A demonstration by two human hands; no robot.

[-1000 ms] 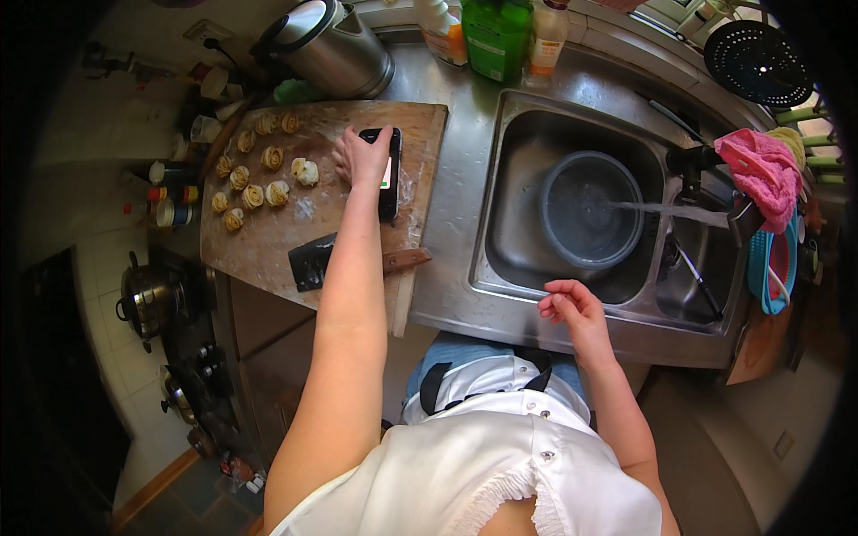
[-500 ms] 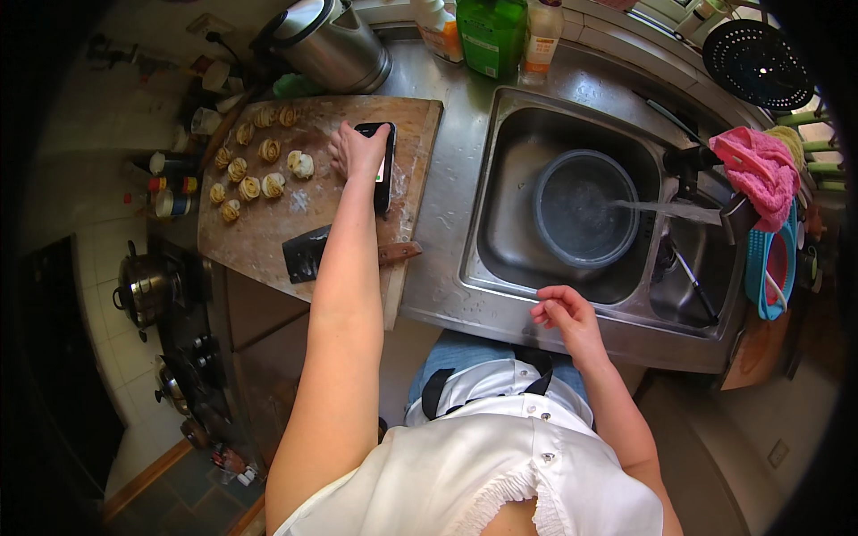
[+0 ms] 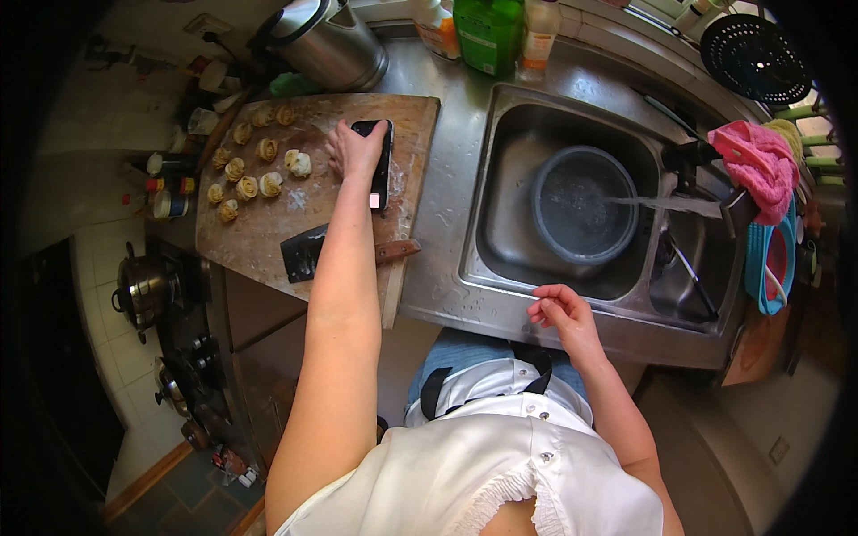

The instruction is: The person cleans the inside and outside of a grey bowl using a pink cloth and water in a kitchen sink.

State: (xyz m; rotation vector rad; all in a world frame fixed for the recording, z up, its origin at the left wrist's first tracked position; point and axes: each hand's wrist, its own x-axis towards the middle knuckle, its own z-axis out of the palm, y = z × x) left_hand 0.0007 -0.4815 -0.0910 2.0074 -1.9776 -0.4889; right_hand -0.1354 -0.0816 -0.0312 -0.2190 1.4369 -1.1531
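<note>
My left hand [image 3: 355, 150] reaches over the wooden cutting board [image 3: 268, 198] and grips the upper part of a black smartphone [image 3: 384, 166] lying there, thumb at its far edge. Beneath my left forearm lies a cleaver, its dark blade [image 3: 302, 254] on one side and its wooden handle [image 3: 399, 251] on the other. My right hand [image 3: 570, 320] hovers by the sink's front edge, empty, with loosely bent fingers apart. Several rose-shaped dough pieces [image 3: 248, 188] sit on the board's left half. In the sink [image 3: 500, 214], water runs into a grey round basin [image 3: 581, 234].
A steel kettle [image 3: 335, 49] stands behind the board. Bottles, including a green one [image 3: 490, 36], line the back of the counter. A pink cloth [image 3: 755, 170] hangs over the faucet [image 3: 738, 214] at right. Pots [image 3: 143, 286] stand at far left.
The picture has shifted very slightly. A bright patch on the phone's screen looks different, now small and pinkish near its lower end. Both hands stay almost where they were.
</note>
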